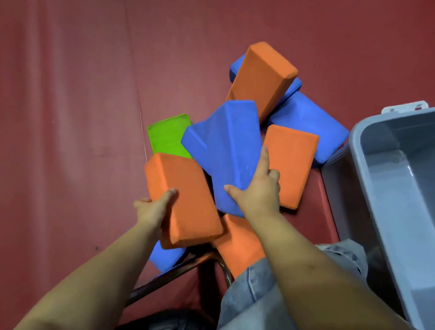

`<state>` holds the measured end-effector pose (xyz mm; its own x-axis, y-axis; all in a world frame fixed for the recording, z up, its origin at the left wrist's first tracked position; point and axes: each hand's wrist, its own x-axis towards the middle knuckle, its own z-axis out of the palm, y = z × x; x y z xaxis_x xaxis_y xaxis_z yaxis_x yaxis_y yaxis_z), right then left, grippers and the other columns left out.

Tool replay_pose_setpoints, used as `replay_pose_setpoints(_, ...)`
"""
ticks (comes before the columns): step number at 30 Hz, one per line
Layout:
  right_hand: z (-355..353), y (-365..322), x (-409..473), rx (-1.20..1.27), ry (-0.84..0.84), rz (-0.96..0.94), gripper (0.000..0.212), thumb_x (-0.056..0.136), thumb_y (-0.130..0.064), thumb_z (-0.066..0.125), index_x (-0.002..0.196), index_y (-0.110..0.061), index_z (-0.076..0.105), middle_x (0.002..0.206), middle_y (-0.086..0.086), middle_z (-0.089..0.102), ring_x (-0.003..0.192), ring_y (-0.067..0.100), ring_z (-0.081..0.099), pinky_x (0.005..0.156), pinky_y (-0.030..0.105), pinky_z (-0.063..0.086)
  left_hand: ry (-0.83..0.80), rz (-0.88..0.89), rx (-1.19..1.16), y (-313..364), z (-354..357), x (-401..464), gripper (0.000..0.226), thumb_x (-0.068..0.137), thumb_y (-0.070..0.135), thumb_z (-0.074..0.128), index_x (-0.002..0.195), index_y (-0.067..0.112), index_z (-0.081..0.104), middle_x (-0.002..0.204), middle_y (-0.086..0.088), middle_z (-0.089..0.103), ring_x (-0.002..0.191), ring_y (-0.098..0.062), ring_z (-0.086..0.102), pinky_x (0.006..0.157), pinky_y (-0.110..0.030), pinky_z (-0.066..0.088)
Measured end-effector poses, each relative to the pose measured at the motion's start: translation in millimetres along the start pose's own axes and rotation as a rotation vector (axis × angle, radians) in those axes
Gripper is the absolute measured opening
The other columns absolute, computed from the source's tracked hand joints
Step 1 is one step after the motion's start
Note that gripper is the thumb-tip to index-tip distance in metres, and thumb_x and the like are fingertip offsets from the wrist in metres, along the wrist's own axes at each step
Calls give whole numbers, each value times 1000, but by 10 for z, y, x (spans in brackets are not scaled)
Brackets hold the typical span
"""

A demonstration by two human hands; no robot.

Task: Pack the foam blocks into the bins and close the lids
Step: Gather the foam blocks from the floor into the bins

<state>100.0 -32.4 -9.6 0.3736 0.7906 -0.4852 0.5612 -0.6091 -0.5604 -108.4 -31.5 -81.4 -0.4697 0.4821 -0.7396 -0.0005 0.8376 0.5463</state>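
A pile of foam blocks lies on the red mat in front of me. My left hand (154,209) grips the near end of an orange block (182,199), tilted up off the pile. My right hand (256,191) holds the near edge of a blue block (224,149) in the middle. More orange blocks (286,164) (261,77), blue blocks (305,121) and one green block (168,135) lie around them. An open grey bin (369,171) stands to the right with nothing visible inside.
The red mat (66,84) stretches wide to the left and beyond the pile. My knee in grey jeans (258,314) is at the bottom middle, beside a dark metal bar (164,279). A white latch (406,107) shows behind the bin.
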Motion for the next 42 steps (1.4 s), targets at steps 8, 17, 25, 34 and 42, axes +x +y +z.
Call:
replay_pose_setpoints(8, -583, -145, -421, 129, 126, -68, 106, 73, -37, 78, 150, -33, 4, 125, 14, 38, 109, 34, 52, 89, 32, 41, 107, 691, 353, 913, -445, -719, 62, 77, 45, 72, 126, 29, 39, 125, -11, 55, 121, -35, 41, 102, -48, 39)
replay_pose_setpoints(17, -1893, 284, -1064, 255, 518, -105, 104, 73, -36, 78, 149, -36, 8, 119, 14, 39, 103, 31, 53, 90, 33, 44, -119, 1151, 227, 1452, 332, -2434, 66, 77, 41, 74, 133, 28, 41, 126, -7, 56, 118, -30, 43, 105, -43, 34)
replay_pose_setpoints(25, -2660, 1729, -1594, 205, 780, 90, 104, 75, -36, 77, 150, -35, 5, 117, 13, 39, 106, 34, 49, 90, 36, 43, -427, 1273, 294, 858, 1542, -3523, 65, 76, 44, 73, 132, 30, 41, 128, 0, 53, 119, -29, 42, 103, -41, 36)
replay_pose_setpoints(34, -2603, 2788, -1466, 152, 610, 249, 89, 84, -26, 69, 151, -25, 10, 131, 17, 32, 111, 34, 50, 97, 37, 41, -643, 1103, 628, 54, 2871, -3733, 73, 77, 49, 68, 137, 25, 36, 130, -10, 49, 122, -33, 42, 101, -41, 37)
replay_pose_setpoints(42, -2329, 2179, -1054, 127, 434, 130, 71, 84, -24, 67, 145, -14, 31, 131, 21, 42, 114, 34, 52, 97, 29, 36, -689, 940, 609, 315, 2572, -2951, 51, 89, 33, 62, 131, 11, 46, 129, -9, 50, 109, -23, 56, 91, -28, 47)
